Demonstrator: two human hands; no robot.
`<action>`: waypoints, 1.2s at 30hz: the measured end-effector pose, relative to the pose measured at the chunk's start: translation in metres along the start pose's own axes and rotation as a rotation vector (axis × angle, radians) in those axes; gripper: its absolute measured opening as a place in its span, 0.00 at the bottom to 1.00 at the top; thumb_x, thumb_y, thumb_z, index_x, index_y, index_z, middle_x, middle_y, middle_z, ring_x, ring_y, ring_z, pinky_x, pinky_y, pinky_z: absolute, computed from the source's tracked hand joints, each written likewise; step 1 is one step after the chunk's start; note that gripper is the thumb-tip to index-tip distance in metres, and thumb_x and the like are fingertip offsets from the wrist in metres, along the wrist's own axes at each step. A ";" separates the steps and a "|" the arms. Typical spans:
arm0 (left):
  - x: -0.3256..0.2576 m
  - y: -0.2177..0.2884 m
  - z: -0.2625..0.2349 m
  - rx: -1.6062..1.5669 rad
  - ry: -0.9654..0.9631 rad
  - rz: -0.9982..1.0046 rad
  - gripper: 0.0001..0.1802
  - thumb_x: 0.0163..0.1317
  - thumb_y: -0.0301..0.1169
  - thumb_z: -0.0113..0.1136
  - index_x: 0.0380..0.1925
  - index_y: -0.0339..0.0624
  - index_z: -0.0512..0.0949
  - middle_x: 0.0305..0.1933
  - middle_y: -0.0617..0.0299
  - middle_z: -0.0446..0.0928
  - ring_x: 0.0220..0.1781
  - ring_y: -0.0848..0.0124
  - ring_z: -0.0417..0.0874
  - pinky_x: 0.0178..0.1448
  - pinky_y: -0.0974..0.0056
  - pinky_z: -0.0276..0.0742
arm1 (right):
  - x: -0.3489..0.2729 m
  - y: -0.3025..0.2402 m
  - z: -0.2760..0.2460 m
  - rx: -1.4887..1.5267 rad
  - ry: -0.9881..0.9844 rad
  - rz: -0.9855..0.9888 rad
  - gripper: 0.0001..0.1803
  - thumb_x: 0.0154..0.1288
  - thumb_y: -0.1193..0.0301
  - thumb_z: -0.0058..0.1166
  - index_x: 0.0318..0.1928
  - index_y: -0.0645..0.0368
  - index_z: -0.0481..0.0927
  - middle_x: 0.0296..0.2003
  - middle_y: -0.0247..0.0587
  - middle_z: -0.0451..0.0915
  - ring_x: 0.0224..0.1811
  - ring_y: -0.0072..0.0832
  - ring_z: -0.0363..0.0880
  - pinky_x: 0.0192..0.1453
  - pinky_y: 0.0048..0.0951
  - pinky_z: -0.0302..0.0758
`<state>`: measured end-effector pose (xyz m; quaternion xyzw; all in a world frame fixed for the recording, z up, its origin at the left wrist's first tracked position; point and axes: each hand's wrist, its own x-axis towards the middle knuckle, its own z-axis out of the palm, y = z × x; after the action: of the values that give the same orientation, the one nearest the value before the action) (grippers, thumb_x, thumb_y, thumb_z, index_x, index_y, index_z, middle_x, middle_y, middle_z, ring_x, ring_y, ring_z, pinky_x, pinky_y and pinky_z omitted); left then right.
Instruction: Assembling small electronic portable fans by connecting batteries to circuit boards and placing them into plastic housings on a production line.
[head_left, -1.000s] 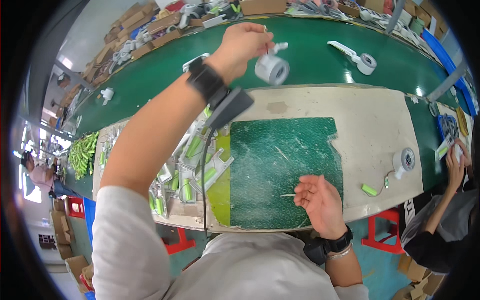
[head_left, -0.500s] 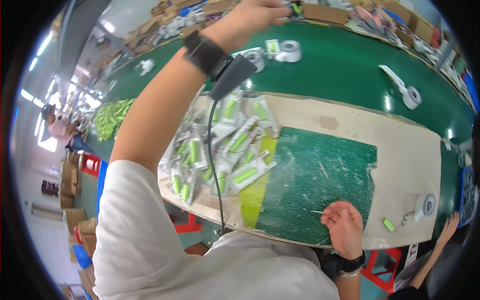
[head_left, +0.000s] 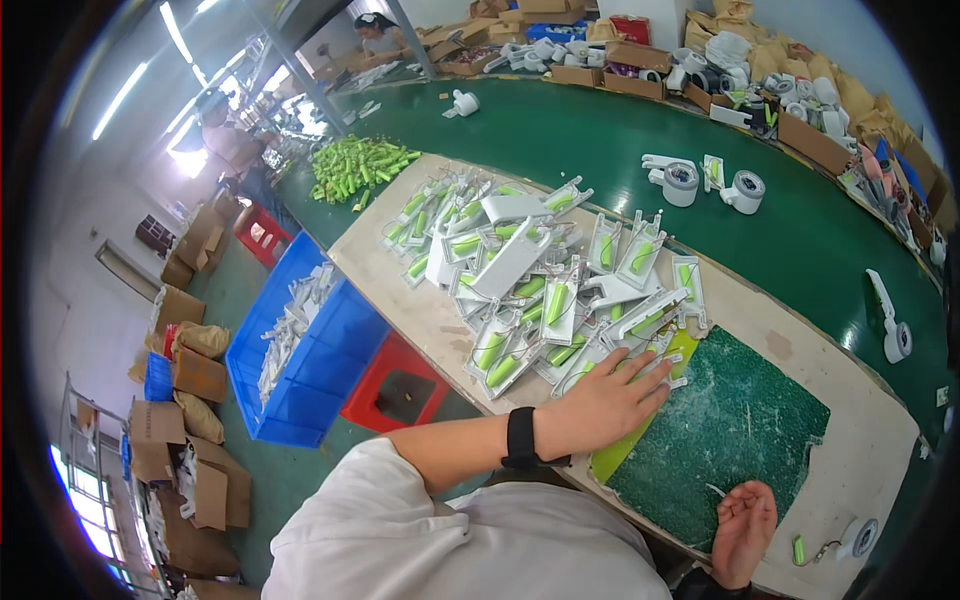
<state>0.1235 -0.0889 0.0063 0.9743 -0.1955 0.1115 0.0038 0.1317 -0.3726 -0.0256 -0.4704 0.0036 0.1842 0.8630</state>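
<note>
My left hand [head_left: 610, 400] lies flat, fingers spread, on the near edge of a pile of white plastic holders with green cylindrical cells [head_left: 530, 270]. Its fingertips touch a white holder beside a yellow-green sheet [head_left: 625, 450]. A black band sits on that wrist. My right hand [head_left: 745, 530] rests at the near edge of the dark green cutting mat [head_left: 740, 430], fingers loosely curled, with nothing visibly in it. A single small green cell [head_left: 798, 549] and a tape roll [head_left: 860, 537] lie just to its right.
The pile sits on a beige board [head_left: 420, 310] over a green belt [head_left: 600, 130]. On the belt are two tape dispensers [head_left: 680, 180] and loose green cells [head_left: 360, 165]. A blue crate [head_left: 310, 350] and red stool [head_left: 400, 385] stand left. Other people work far left.
My left arm has come down from reaching up over the far belt and now rests flat on the pile. The view has swung left. My right hand stayed at the mat's near edge.
</note>
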 end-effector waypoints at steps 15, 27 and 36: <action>-0.004 -0.003 -0.012 -0.186 0.023 -0.035 0.32 0.50 0.42 0.60 0.55 0.46 0.64 0.62 0.53 0.59 0.63 0.57 0.61 0.60 0.52 0.63 | -0.018 -0.055 0.031 -0.738 -0.204 0.159 0.16 0.64 0.65 0.49 0.45 0.65 0.73 0.39 0.41 0.76 0.40 0.29 0.75 0.49 0.29 0.70; -0.047 -0.005 0.007 -0.298 -0.013 0.005 0.26 0.47 0.42 0.62 0.47 0.45 0.73 0.58 0.55 0.66 0.63 0.57 0.62 0.65 0.47 0.51 | 0.136 -0.037 0.114 -1.477 -0.393 -0.448 0.17 0.56 0.70 0.52 0.47 0.61 0.70 0.45 0.49 0.72 0.45 0.46 0.72 0.47 0.39 0.70; -0.043 0.005 0.016 -0.258 0.006 -0.061 0.25 0.49 0.42 0.60 0.44 0.38 0.72 0.58 0.52 0.66 0.64 0.51 0.59 0.65 0.40 0.40 | 0.163 0.012 0.088 -1.735 -0.356 -0.824 0.09 0.46 0.74 0.48 0.32 0.60 0.74 0.31 0.44 0.74 0.33 0.41 0.72 0.40 0.36 0.70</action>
<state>0.0867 -0.0784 -0.0188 0.9709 -0.1785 0.0881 0.1329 0.2653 -0.2442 -0.0156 -0.8719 -0.4284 -0.1246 0.2017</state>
